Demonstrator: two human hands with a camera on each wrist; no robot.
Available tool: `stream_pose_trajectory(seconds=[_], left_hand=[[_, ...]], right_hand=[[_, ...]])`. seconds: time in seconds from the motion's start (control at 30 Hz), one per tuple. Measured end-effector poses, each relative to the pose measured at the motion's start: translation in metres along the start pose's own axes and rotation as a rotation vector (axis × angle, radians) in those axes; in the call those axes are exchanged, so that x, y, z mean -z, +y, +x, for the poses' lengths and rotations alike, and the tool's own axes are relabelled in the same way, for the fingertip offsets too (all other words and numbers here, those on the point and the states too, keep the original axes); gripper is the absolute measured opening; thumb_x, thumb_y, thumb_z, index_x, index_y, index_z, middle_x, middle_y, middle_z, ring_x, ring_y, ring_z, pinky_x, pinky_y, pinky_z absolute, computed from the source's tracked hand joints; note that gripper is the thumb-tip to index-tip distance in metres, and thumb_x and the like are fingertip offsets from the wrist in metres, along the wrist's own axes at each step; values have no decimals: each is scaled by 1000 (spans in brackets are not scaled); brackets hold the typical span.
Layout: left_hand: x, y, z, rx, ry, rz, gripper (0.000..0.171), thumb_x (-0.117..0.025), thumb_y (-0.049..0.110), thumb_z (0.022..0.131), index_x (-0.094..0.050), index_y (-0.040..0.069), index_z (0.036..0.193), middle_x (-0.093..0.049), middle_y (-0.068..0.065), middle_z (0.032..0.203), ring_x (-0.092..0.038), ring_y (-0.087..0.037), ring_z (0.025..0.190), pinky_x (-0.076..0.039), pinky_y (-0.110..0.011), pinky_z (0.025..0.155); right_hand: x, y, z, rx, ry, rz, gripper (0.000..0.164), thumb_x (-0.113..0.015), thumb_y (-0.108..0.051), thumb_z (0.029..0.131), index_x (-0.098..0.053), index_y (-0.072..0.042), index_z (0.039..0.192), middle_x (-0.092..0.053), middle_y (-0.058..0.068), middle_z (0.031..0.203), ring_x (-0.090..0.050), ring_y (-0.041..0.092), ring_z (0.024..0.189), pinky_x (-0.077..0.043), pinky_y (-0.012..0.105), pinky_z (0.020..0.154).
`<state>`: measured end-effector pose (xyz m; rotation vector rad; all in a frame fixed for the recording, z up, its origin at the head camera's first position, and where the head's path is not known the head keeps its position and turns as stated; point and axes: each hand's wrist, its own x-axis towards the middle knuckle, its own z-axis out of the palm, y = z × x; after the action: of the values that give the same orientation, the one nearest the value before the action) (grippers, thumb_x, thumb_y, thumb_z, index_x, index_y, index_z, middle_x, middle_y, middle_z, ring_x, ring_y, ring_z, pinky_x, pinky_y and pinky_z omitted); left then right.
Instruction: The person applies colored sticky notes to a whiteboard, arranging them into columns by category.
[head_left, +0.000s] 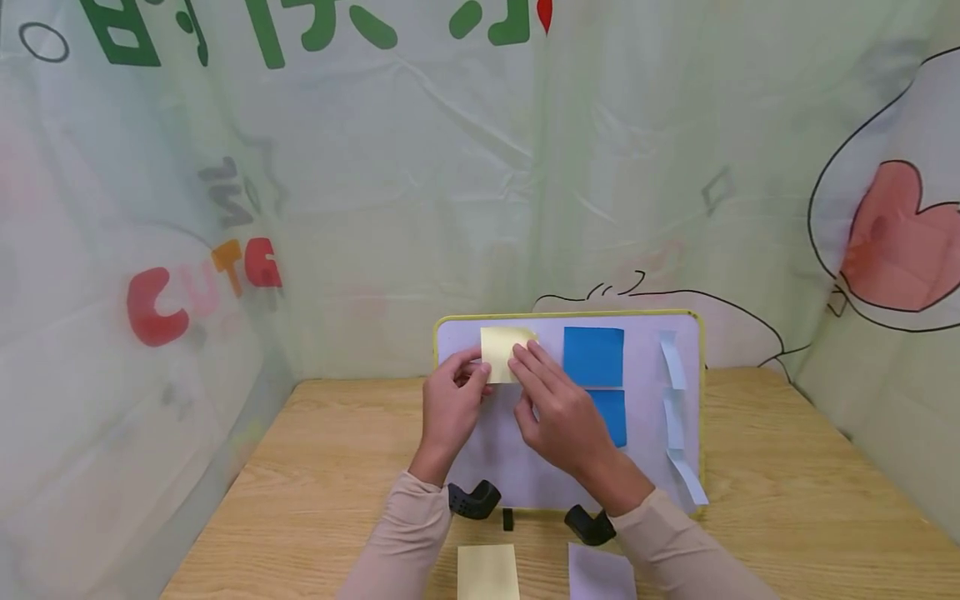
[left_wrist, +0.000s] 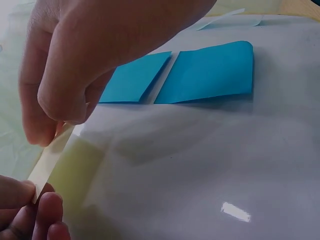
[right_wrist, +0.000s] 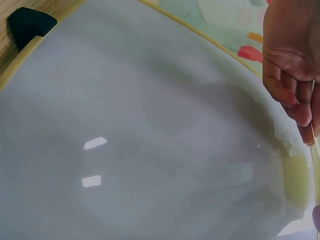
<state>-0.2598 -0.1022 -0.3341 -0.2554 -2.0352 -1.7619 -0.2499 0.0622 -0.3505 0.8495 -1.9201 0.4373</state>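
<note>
A pale yellow sticky note (head_left: 497, 354) is at the upper left of a yellow-edged whiteboard (head_left: 510, 467). My left hand (head_left: 450, 410) pinches its lower left corner between thumb and fingers, also seen on the left hand (left_wrist: 32, 215) in the left wrist view. Extended fingers of my right hand (head_left: 566, 421) touch the note's right part. The left wrist view shows the note edge-on, standing off the board, with a yellow reflection below. In the right wrist view the left hand (right_wrist: 290, 60) is at the right edge; most of the right hand is out of frame.
Two blue notes (head_left: 593, 357) sit one above the other on the board, right of the hands. Several pale blue strips (head_left: 673, 362) hang down its right side. Black feet (head_left: 476, 500) support the board. A yellow note (head_left: 487, 572) and a lilac note (head_left: 600, 575) lie on the table.
</note>
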Motion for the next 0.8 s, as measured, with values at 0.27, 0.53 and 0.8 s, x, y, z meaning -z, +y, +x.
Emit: stream_pose_trajectory(seconds=[0.27, 0.53, 0.8], left_hand=[[-1, -3, 3, 14, 10, -10, 22, -69, 11, 94, -73, 4, 115, -72, -8, 88, -67, -18, 66, -54, -30, 62], [-2, -7, 4, 11, 19, 6, 24, -68, 11, 95, -72, 4, 117, -71, -7, 84, -66, -16, 65, -55, -30, 61], [-2, -14, 4, -95, 22, 72, 29, -67, 9, 96, -71, 11, 124, -70, -3, 83, -65, -14, 64, -56, -30, 64]], right_hand=[[-1, 2, 3, 6, -15, -11, 53, -80, -3, 75, -66, 5, 125, -62, 21, 133, -54, 40, 128, -50, 48, 92], [-4, 4, 3, -3, -27, -17, 53, -80, -3, 75, -66, 5, 125, -62, 21, 133, -54, 39, 128, -50, 48, 91], [-5, 5, 2, -20, -47, -19, 52, -78, -4, 76, -66, 4, 126, -61, 20, 134, -54, 37, 129, -50, 47, 93]])
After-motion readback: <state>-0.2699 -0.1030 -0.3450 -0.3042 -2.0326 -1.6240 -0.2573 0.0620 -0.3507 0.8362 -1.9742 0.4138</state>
